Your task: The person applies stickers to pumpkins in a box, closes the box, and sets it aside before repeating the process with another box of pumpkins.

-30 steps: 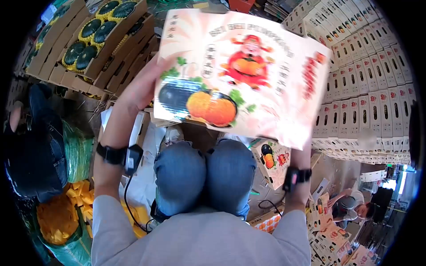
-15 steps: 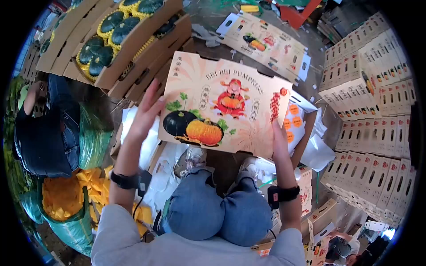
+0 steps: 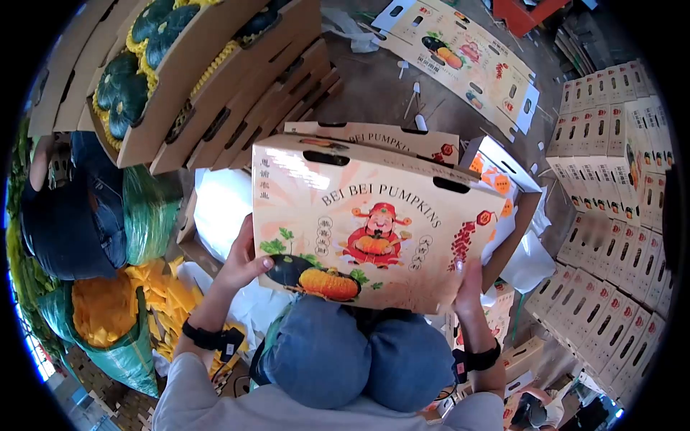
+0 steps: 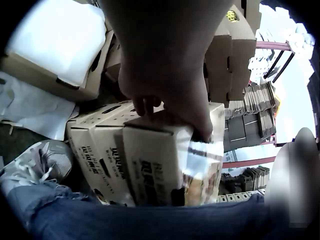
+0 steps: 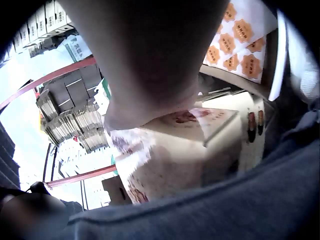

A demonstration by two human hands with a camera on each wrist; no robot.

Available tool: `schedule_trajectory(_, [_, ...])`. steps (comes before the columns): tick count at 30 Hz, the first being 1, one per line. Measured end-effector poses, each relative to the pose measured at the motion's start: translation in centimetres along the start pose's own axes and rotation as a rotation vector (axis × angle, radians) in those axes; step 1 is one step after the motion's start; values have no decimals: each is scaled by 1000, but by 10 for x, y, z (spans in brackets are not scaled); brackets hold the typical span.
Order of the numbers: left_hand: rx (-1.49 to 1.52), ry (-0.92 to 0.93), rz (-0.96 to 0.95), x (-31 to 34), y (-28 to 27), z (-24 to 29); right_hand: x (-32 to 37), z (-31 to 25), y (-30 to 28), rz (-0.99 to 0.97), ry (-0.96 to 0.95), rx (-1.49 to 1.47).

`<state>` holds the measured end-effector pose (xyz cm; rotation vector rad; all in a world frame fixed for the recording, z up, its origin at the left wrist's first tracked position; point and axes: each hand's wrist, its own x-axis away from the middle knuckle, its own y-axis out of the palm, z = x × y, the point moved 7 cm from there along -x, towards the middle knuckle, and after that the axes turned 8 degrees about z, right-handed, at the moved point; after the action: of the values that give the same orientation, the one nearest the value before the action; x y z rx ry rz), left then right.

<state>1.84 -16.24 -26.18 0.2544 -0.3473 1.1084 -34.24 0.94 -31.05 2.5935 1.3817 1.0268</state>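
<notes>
A printed pumpkin carton [image 3: 374,230] stands tilted over the knees in the head view, its large face turned up toward me. My left hand [image 3: 246,260] grips its left end, the thumb lying on the printed front. On the opposite end, my right hand [image 3: 468,286] holds the lower right corner; its fingers are largely hidden. Directly behind stands another matching carton [image 3: 374,135], only its upper strip showing. The left wrist view has my left hand [image 4: 167,102] over the end of the held carton [image 4: 155,165], with more carton ends [image 4: 102,155] alongside.
At the upper left are stacked cardboard trays [image 3: 208,108] of green pumpkins [image 3: 118,90] in yellow netting. An open box [image 3: 517,215] with orange-stickered paper sits to the right. A flattened carton [image 3: 460,61] lies on the floor ahead. White carton stacks [image 3: 611,244] line the right side.
Both hands have brought the carton down and closer to the knees, and its top edge now faces up. The matching carton behind it has come into view.
</notes>
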Motion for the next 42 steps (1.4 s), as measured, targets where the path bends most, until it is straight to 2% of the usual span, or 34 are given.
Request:
schedule_trajectory(1, [12,0,-21,-6,2,14,-9,-19,12,87,-20,-20])
schedule_trajectory(2, [24,-5,-40,-12,4,22,-22,-37,17,90,-102,-29])
schedule_trajectory(3, [29,-36,39,-33,-5,19,-36,-54,22,93,-179,-38])
schedule_trajectory(4, [80,222,6,-48,6,53,-47,-79,41,73,-334,48])
schedule_trajectory(5, [117,261,93,-63,12,68,-55,-99,59,53,-487,135])
schedule_trajectory(6, [156,301,181,-78,13,78,-68,-99,66,-36,-438,128])
schedule_trajectory(8, [267,200,16,-120,23,69,-84,-99,74,-209,-347,117])
schedule_trajectory(9, [325,150,-71,-131,32,66,-90,-95,70,-155,-324,96])
schedule_trajectory(12, [340,71,-59,-124,37,62,-84,-101,68,-203,-346,90])
schedule_trajectory(13, [347,88,13,-120,37,61,-79,-108,72,-136,-360,87])
schedule_trajectory(16, [369,93,52,-115,36,69,-78,-112,70,-141,-428,169])
schedule_trajectory(17, [356,105,68,-116,35,68,-77,-109,71,-85,-398,112])
schedule_trajectory(20, [233,66,108,-132,21,39,-104,-85,55,-134,-269,124])
schedule_trajectory(21, [353,102,48,-131,25,45,-103,-89,61,-158,-291,120])
schedule_trajectory(22, [267,218,-11,-131,27,58,-99,-94,61,-140,-306,124])
schedule_trajectory(24, [362,292,-8,-108,34,78,-85,-99,61,-90,-313,126])
schedule_trajectory(25, [228,275,11,-106,34,80,-80,-107,60,-130,-412,119])
schedule_trajectory(26, [95,250,39,-100,32,79,-79,-103,58,-58,-408,158])
schedule_trajectory(27, [84,190,80,-99,31,77,-78,-101,62,13,-405,197])
schedule_trajectory(28, [56,177,190,-105,25,65,-78,-101,63,87,-409,237])
schedule_trajectory(29, [4,63,206,-118,18,44,-87,-94,57,145,-327,214])
schedule_trajectory(30, [-44,-39,220,-123,16,37,-92,-88,63,-4,-117,41])
schedule_trajectory(32, [-71,4,255,-121,19,46,-86,-98,61,120,-189,213])
schedule_trajectory(33, [-55,-2,236,-113,18,43,-74,-95,63,131,-86,148])
schedule_trajectory(34, [-40,-9,220,-103,20,38,-68,-85,54,195,-122,168])
schedule_trajectory(36, [-174,138,187,-71,34,39,-39,-77,48,194,-476,592])
schedule_trajectory(37, [-113,189,218,-59,39,31,-35,-67,48,196,-420,494])
schedule_trajectory(39, [-92,-26,227,-53,33,10,-38,-55,47,166,-274,387])
schedule_trajectory(40, [-69,12,203,-62,38,19,-47,-59,49,115,-229,379])
schedule_trajectory(41, [-17,47,215,-65,40,20,-48,-63,51,170,-302,433])
schedule_trajectory(42, [48,-7,218,-59,40,18,-48,-64,52,192,-389,535])
